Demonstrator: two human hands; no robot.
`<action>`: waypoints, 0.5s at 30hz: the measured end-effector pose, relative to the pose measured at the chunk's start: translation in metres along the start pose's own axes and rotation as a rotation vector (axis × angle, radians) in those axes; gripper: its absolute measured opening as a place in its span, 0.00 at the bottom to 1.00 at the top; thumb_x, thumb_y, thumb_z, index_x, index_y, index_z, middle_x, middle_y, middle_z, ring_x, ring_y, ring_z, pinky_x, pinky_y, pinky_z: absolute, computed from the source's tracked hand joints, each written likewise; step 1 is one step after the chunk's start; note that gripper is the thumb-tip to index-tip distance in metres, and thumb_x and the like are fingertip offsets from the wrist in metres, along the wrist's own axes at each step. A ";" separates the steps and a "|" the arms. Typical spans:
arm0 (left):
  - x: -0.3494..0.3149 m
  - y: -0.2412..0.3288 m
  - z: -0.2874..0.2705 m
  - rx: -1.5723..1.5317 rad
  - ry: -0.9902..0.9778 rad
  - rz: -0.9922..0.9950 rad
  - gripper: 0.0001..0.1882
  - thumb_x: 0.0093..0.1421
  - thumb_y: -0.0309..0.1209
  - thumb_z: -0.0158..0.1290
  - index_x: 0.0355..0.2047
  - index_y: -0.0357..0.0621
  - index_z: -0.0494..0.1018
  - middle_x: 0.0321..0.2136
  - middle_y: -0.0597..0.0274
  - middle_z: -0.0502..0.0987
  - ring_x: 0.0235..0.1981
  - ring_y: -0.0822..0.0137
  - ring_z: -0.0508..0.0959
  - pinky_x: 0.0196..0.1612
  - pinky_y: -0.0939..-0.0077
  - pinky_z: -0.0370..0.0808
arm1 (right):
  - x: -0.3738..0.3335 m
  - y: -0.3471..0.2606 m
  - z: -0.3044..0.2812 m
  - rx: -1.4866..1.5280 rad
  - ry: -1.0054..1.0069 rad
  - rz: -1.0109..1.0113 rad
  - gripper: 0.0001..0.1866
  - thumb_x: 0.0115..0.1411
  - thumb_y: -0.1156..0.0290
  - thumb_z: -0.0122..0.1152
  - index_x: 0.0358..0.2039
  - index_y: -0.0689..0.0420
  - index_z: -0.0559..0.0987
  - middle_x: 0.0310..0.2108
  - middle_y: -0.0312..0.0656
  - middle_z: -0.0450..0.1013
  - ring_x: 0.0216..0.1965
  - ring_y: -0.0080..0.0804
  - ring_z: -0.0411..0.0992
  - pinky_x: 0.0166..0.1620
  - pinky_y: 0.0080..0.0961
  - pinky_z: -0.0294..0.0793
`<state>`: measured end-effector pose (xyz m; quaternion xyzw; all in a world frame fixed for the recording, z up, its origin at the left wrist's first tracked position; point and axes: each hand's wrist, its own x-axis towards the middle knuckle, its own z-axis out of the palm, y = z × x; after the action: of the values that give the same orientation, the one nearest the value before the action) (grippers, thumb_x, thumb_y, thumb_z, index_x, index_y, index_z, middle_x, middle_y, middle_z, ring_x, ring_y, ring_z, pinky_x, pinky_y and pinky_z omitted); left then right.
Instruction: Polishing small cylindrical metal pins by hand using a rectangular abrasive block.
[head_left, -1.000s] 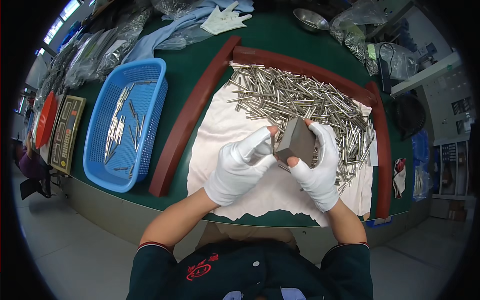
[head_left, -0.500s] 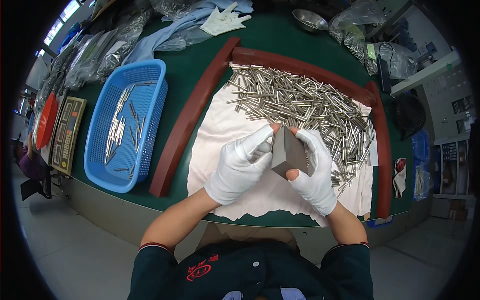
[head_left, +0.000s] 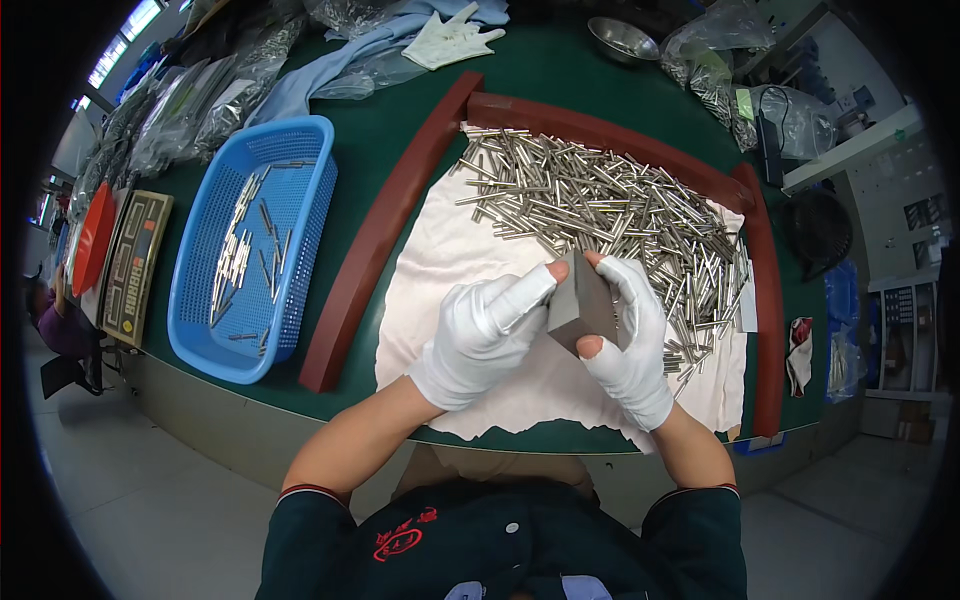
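My right hand (head_left: 632, 345), in a white fingertip-less glove, grips a grey rectangular block (head_left: 582, 300) over the pale cloth, its thumb across the near face. On the block's left side is my left hand (head_left: 487, 325), gloved the same way. Its bare index fingertip meets the block's upper left edge, while the other fingers curl in and the thumb is mostly hidden. Whether anything lies inside those curled fingers cannot be seen. Just beyond the block spreads a big heap of thin metal pins (head_left: 600, 190), lying in all directions on the cloth (head_left: 425, 290).
Dark red wooden bars (head_left: 385, 240) frame the cloth on three sides. Left of them stands a blue plastic basket (head_left: 318, 215) holding some loose pins. A metal bowl (head_left: 622, 40), a white glove (head_left: 453, 38) and bagged pins (head_left: 712, 80) lie along the far side.
My left thumb has drawn back from the block and the left fingers have curled in more. The block has shifted very slightly right in my right hand.
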<state>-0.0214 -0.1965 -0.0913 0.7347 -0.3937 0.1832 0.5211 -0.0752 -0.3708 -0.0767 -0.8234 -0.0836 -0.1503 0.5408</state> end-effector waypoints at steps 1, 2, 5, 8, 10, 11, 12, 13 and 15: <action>0.000 0.002 0.000 0.011 0.019 0.006 0.27 0.47 0.15 0.53 0.50 0.46 0.71 0.28 0.57 0.77 0.20 0.60 0.75 0.22 0.71 0.71 | -0.001 0.000 0.001 -0.001 0.001 -0.004 0.40 0.41 0.52 0.71 0.47 0.66 0.67 0.41 0.49 0.67 0.40 0.38 0.68 0.42 0.30 0.68; 0.000 0.003 0.001 0.021 0.037 0.011 0.27 0.47 0.15 0.53 0.50 0.46 0.71 0.27 0.58 0.77 0.20 0.60 0.75 0.22 0.71 0.70 | -0.001 0.000 0.003 -0.018 0.037 -0.006 0.40 0.41 0.51 0.71 0.47 0.66 0.67 0.40 0.48 0.67 0.39 0.37 0.67 0.42 0.29 0.68; -0.001 0.001 0.005 -0.014 0.089 0.032 0.28 0.46 0.15 0.54 0.50 0.46 0.71 0.26 0.58 0.77 0.20 0.60 0.75 0.22 0.71 0.70 | -0.001 0.000 0.005 -0.061 0.082 -0.040 0.40 0.41 0.51 0.71 0.47 0.66 0.67 0.40 0.48 0.67 0.39 0.37 0.67 0.41 0.29 0.68; -0.003 0.001 0.003 0.025 0.063 0.013 0.28 0.46 0.15 0.54 0.50 0.46 0.71 0.25 0.59 0.76 0.20 0.61 0.75 0.22 0.71 0.70 | 0.001 0.002 0.006 -0.095 0.094 -0.092 0.40 0.41 0.52 0.71 0.47 0.67 0.67 0.40 0.48 0.67 0.38 0.37 0.67 0.41 0.29 0.68; -0.003 0.000 -0.001 0.038 0.037 0.015 0.28 0.46 0.15 0.54 0.50 0.45 0.71 0.25 0.59 0.76 0.20 0.61 0.75 0.21 0.71 0.70 | 0.001 0.000 0.006 -0.105 0.093 -0.110 0.40 0.41 0.52 0.71 0.47 0.67 0.68 0.39 0.48 0.67 0.38 0.38 0.67 0.41 0.29 0.69; -0.003 0.000 -0.001 0.051 0.011 0.017 0.28 0.46 0.15 0.54 0.50 0.45 0.71 0.24 0.59 0.76 0.20 0.61 0.74 0.21 0.71 0.70 | 0.003 -0.005 0.004 -0.159 0.100 -0.095 0.39 0.40 0.53 0.72 0.46 0.67 0.68 0.39 0.48 0.66 0.38 0.38 0.67 0.41 0.30 0.69; -0.002 0.001 -0.001 0.050 0.012 0.016 0.28 0.46 0.15 0.54 0.50 0.45 0.71 0.24 0.59 0.76 0.20 0.61 0.74 0.21 0.71 0.70 | 0.003 -0.007 0.003 -0.213 0.106 -0.081 0.39 0.40 0.53 0.72 0.46 0.67 0.68 0.39 0.48 0.66 0.38 0.39 0.68 0.41 0.30 0.69; -0.001 0.002 0.001 0.036 0.032 0.024 0.28 0.45 0.15 0.54 0.50 0.45 0.71 0.24 0.59 0.76 0.20 0.61 0.74 0.21 0.71 0.70 | 0.003 -0.007 0.003 -0.213 0.107 -0.081 0.39 0.40 0.53 0.72 0.46 0.67 0.68 0.39 0.48 0.66 0.38 0.39 0.68 0.41 0.30 0.69; 0.000 0.002 0.001 0.022 0.051 0.032 0.29 0.45 0.14 0.53 0.50 0.45 0.71 0.24 0.59 0.75 0.19 0.61 0.74 0.21 0.71 0.70 | 0.003 -0.004 0.003 -0.162 0.101 -0.105 0.39 0.39 0.54 0.73 0.46 0.67 0.68 0.38 0.48 0.66 0.38 0.39 0.68 0.41 0.31 0.69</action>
<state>-0.0232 -0.1977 -0.0901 0.7292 -0.3902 0.2145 0.5196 -0.0730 -0.3665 -0.0728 -0.8504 -0.0867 -0.2259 0.4673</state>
